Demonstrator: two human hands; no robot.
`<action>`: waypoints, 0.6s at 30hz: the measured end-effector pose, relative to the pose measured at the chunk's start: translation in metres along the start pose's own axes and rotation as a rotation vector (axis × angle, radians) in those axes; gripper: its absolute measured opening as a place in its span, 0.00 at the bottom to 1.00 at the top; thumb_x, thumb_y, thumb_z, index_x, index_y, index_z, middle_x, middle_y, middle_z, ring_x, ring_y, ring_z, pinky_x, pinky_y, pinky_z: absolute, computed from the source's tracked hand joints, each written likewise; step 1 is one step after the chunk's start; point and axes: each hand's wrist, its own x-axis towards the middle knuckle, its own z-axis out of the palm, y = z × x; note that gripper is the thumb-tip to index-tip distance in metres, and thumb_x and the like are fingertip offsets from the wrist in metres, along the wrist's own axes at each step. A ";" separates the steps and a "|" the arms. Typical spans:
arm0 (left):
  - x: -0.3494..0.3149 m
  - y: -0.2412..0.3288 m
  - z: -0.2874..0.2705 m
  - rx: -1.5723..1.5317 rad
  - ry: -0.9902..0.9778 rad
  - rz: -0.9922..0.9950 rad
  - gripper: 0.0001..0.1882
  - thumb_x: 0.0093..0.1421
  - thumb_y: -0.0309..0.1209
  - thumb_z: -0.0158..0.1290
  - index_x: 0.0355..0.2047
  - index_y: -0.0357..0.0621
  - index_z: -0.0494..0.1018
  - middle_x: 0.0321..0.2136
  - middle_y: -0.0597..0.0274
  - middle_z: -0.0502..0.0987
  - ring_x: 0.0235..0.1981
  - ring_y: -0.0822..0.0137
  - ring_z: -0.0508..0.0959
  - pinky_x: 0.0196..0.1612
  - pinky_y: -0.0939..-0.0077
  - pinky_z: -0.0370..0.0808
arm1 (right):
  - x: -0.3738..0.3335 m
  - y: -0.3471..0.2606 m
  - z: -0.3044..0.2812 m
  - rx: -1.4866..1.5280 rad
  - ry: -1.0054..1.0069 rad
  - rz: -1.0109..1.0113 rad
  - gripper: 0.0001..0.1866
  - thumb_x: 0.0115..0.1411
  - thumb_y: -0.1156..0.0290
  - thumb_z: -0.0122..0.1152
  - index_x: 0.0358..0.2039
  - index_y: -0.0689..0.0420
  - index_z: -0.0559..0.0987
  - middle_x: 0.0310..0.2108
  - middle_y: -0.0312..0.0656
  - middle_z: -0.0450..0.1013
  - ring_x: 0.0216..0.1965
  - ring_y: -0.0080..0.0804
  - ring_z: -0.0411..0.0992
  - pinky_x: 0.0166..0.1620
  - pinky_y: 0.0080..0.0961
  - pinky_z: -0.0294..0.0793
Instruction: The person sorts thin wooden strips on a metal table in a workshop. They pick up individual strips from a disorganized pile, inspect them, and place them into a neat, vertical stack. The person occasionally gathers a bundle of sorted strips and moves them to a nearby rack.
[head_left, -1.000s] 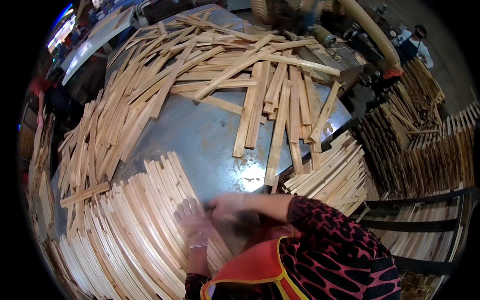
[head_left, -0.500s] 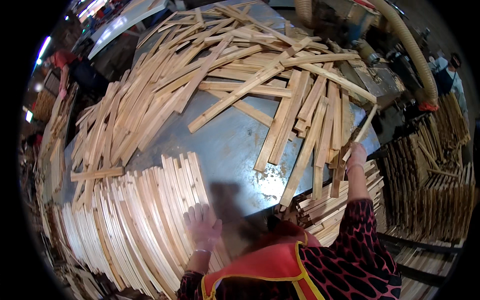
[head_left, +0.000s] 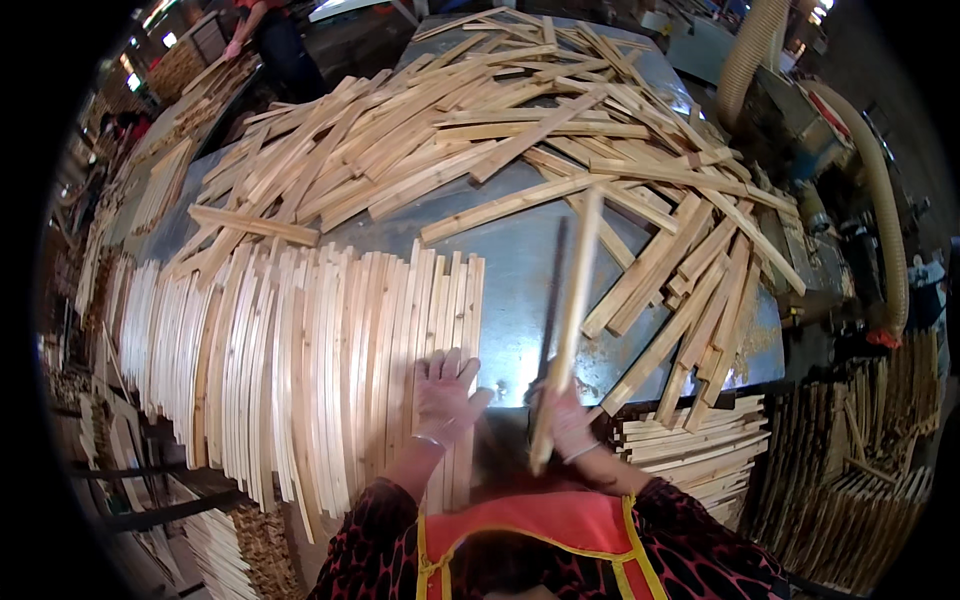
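My right hand [head_left: 570, 420] is closed round a narrow wooden strip [head_left: 578, 290], held tilted over the near edge of the metal table [head_left: 520, 240]. The strip is slightly smeared by motion. On the left, a wide row of pale wooden strips [head_left: 330, 350] lies side by side, their long sides touching. Flat on the right end of that row rests my left hand [head_left: 447, 395], fingers spread, holding nothing. Both hands wear thin, see-through gloves. Beyond them, a loose heap of wooden strips [head_left: 480, 100] covers the far part of the table, with several more lying criss-cross at the right.
Stacked strips [head_left: 700, 440] stand below the table's right edge, with taller stacks [head_left: 850, 430] farther right. A ribbed hose [head_left: 880, 200] hangs over machinery at the far right. A person [head_left: 280, 45] stands at the far left beside another wood-laden bench.
My right hand has carried its strip from the far right in toward the middle, near the row. My left hand still lies on the row's right end. The view has turned.
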 end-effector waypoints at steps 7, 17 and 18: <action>0.036 0.017 -0.001 -0.059 0.394 0.153 0.37 0.53 0.53 0.64 0.56 0.42 0.73 0.55 0.55 0.72 0.60 0.52 0.69 0.68 0.43 0.61 | 0.018 -0.037 0.043 -1.110 -1.293 -0.136 0.33 0.73 0.46 0.53 0.67 0.59 0.74 0.61 0.60 0.75 0.61 0.57 0.75 0.66 0.49 0.71; 0.051 0.015 -0.006 -0.034 0.385 0.152 0.35 0.44 0.46 0.63 0.54 0.44 0.76 0.56 0.54 0.74 0.58 0.50 0.72 0.62 0.45 0.66 | 0.416 -0.246 -0.114 -1.436 0.287 -0.722 0.29 0.59 0.61 0.68 0.60 0.55 0.74 0.55 0.52 0.77 0.59 0.51 0.74 0.60 0.45 0.75; 0.051 0.012 -0.003 -0.054 0.359 0.130 0.35 0.44 0.45 0.63 0.53 0.44 0.76 0.55 0.55 0.74 0.58 0.50 0.72 0.61 0.46 0.67 | 0.428 -0.244 -0.113 -1.417 0.318 -0.811 0.31 0.57 0.60 0.70 0.60 0.51 0.74 0.53 0.48 0.78 0.57 0.50 0.76 0.58 0.45 0.77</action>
